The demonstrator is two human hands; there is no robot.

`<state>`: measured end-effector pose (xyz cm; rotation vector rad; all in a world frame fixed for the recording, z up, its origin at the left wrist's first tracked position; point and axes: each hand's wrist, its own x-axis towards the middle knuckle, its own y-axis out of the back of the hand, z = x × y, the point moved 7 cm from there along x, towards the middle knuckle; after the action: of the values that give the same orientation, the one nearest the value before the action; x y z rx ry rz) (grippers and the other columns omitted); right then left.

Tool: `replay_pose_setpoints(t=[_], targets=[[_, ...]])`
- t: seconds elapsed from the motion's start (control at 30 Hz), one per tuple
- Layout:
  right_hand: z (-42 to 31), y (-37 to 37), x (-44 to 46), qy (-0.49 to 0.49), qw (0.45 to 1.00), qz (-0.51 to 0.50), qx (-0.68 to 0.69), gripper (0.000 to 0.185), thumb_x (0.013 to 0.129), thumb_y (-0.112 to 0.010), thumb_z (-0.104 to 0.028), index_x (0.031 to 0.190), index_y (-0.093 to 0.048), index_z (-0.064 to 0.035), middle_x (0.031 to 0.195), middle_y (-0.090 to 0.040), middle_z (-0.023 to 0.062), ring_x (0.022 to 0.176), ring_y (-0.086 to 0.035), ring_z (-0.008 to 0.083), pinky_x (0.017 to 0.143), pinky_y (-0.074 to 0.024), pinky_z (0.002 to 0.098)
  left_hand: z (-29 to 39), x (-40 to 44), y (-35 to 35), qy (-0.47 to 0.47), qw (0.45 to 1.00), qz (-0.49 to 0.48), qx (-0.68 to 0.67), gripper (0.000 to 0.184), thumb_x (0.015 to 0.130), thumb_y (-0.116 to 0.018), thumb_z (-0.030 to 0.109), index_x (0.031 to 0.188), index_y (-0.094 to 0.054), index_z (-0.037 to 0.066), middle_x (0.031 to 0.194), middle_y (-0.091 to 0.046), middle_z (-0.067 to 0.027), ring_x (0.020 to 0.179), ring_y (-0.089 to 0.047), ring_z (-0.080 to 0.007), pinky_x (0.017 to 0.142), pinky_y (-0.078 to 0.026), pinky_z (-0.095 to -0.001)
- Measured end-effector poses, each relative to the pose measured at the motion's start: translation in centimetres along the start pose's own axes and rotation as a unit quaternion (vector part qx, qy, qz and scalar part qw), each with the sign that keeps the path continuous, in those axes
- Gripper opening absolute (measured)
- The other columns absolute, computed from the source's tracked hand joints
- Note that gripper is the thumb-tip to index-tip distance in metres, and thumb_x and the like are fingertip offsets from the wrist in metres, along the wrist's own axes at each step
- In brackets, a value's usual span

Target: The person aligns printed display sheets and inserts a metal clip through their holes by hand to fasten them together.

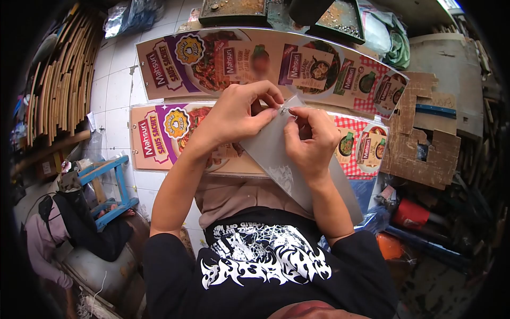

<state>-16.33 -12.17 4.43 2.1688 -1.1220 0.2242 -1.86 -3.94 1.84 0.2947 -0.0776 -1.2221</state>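
Observation:
A long grey sheet (263,143), stiff and flat like a panel, slants across my lap with its narrow upper corner between my hands. My left hand (247,109) is closed on that corner, thumb and forefinger pinched at its edge. The fingertips of my right hand (313,135) are pinched around a small shiny metal piece (283,110) at the same corner; its exact kind is too small to make out. Under the sheet lies a printed Mahsuri sign board (146,141). Beyond it is a second printed board (159,69), with metal eyelets visible along its left end.
Dark trays (340,18) with small metal bits stand at the far side. Cut cardboard (425,133) lies to the right, stacked strips (61,74) to the left. A blue wooden frame (109,183) and another person's sleeve (42,250) are at lower left.

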Motion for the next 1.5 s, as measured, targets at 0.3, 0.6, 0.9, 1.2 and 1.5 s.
replay_pose_setpoints(t=[0.3, 0.6, 0.9, 1.2, 1.5], targets=[[2.4, 0.7, -0.9, -0.101, 0.985, 0.045, 0.133, 0.017, 0.082, -0.074, 0.004, 0.099, -0.073, 0.0003, 0.078, -0.07, 0.0071, 0.065, -0.068, 0.0106, 0.059, -0.053, 0.0216, 0.8, -0.2, 0.0, -0.029, 0.998, 0.012, 0.049, 0.018, 0.087, -0.072, 0.003, 0.104, -0.071, -0.001, 0.088, -0.073, -0.0034, 0.071, -0.064, -0.0058, 0.063, -0.05, -0.0223], [1.7, 1.0, -0.7, -0.077, 0.993, 0.04, 0.085, 0.025, 0.086, -0.077, 0.002, 0.111, -0.074, -0.0004, 0.082, -0.072, 0.0089, 0.073, -0.07, 0.0133, 0.065, -0.0546, 0.0254, -0.4, -0.2, -0.6, 0.048, 0.997, -0.039, -0.049, 0.029, 0.087, -0.074, 0.002, 0.115, -0.065, 0.0, 0.1, -0.072, -0.0063, 0.089, -0.066, -0.0091, 0.078, -0.053, -0.0245], [0.8, 1.5, 0.0, -0.1, 0.987, -0.017, 0.127, 0.023, 0.093, -0.069, 0.003, 0.116, -0.073, -0.0001, 0.098, -0.078, 0.0142, 0.082, -0.073, 0.0153, 0.07, -0.0568, 0.0289, -0.4, 0.0, -0.5, 0.048, 0.991, -0.032, -0.117, 0.032, 0.087, -0.074, 0.002, 0.116, -0.062, 0.002, 0.102, -0.069, -0.0054, 0.098, -0.064, -0.0095, 0.084, -0.051, -0.0257], [0.6, 2.1, 0.5, 0.025, 0.998, -0.009, 0.049, 0.021, 0.091, -0.071, 0.003, 0.111, -0.074, -0.0007, 0.097, -0.075, 0.0137, 0.081, -0.073, 0.0187, 0.069, -0.0565, 0.0289, -0.3, 0.0, -0.5, 0.028, 0.993, -0.036, -0.109, 0.031, 0.087, -0.073, 0.003, 0.116, -0.063, 0.0, 0.098, -0.071, -0.006, 0.091, -0.065, -0.0083, 0.078, -0.052, -0.0246], [-0.2, 2.3, 0.5, 0.05, 0.999, 0.005, -0.009, 0.022, 0.084, -0.076, 0.003, 0.105, -0.077, -0.0029, 0.089, -0.069, 0.0098, 0.072, -0.065, 0.0176, 0.061, -0.0505, 0.0284, 0.0, 0.0, -0.3, 0.003, 0.997, -0.022, -0.077, 0.029, 0.086, -0.074, 0.003, 0.113, -0.064, -0.001, 0.099, -0.071, -0.0069, 0.094, -0.068, -0.011, 0.082, -0.055, -0.0266]])
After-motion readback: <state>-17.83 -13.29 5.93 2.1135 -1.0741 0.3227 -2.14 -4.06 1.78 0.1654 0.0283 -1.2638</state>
